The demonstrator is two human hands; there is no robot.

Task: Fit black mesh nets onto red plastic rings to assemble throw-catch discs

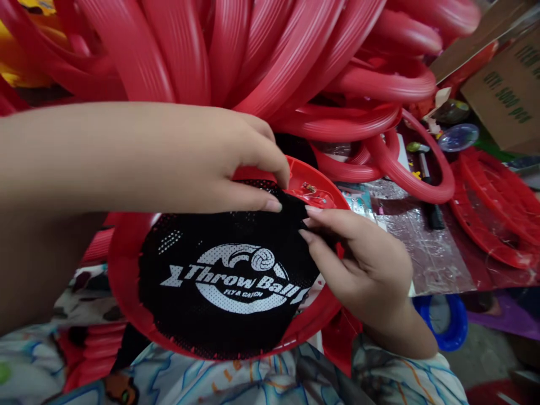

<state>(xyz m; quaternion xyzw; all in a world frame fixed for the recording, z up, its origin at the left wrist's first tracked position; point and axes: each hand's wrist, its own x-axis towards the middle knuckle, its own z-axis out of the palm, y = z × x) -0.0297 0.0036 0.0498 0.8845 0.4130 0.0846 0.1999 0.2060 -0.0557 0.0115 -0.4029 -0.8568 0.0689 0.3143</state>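
The round black mesh disc (228, 298) printed "Throw Ball" lay inside a red plastic ring (124, 270) over the person's lap. The left hand (211, 160) held its far edge in a pinching grip at the rim. The right hand (365, 267) pinched the same edge just beside it, under piled red plastic hoops (295, 56).

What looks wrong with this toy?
The black mesh is off the red ring at its upper right edge, leaving a gap; the left hand and right hand pinch it there.
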